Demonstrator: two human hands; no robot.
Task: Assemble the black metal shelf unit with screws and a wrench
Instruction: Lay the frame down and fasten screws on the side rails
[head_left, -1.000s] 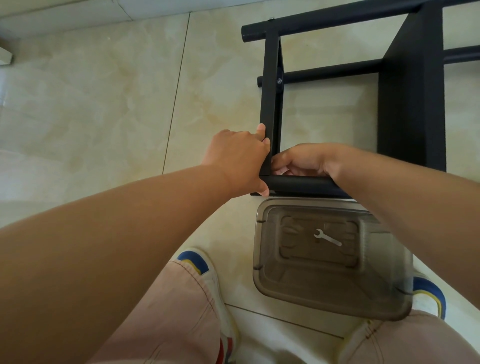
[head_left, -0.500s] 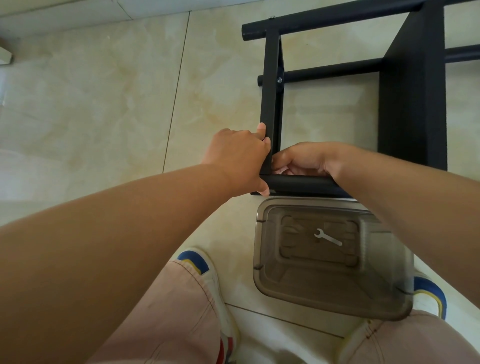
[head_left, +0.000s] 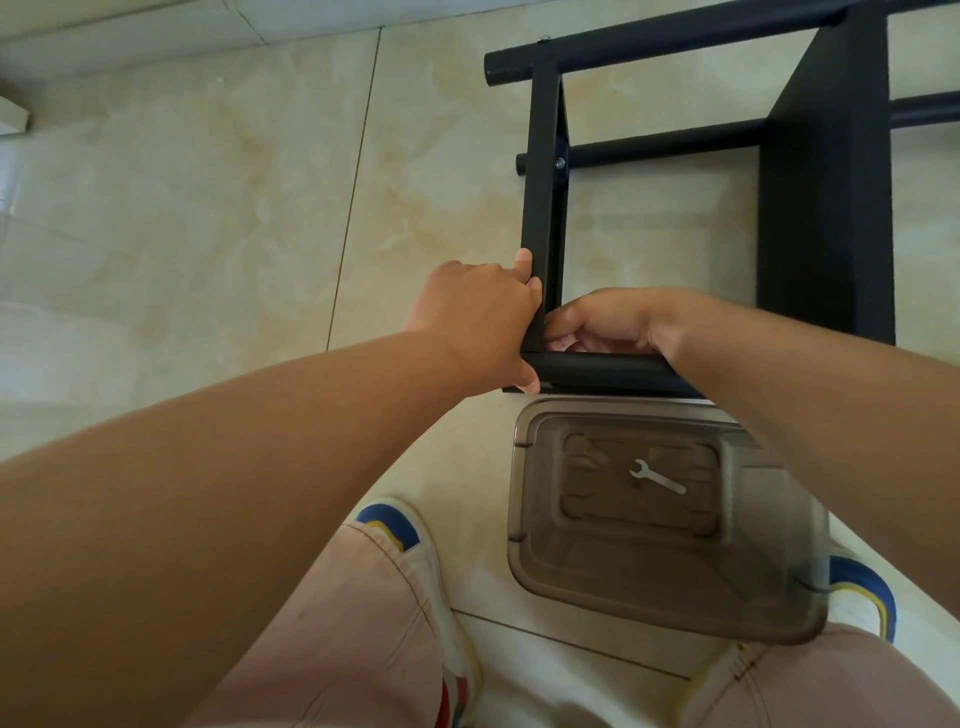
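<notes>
The black metal shelf unit (head_left: 826, 197) lies on its side on the tiled floor, with round tubes and a flat crossbar (head_left: 543, 171) joined to them. My left hand (head_left: 480, 322) grips the near corner where the crossbar meets the closest tube (head_left: 602, 371). My right hand (head_left: 608, 322) is curled just inside that corner, fingertips against the joint; what they pinch is hidden. A silver screw head (head_left: 559, 163) shows on the crossbar farther up. A small silver wrench (head_left: 657, 477) lies in a clear plastic box (head_left: 530, 551).
The plastic box sits on the floor between my two shoes (head_left: 410, 540), right below the near tube. A wide black shelf panel (head_left: 831, 104) stands at the right. Pale tiles (head_left: 208, 234) spread to the left.
</notes>
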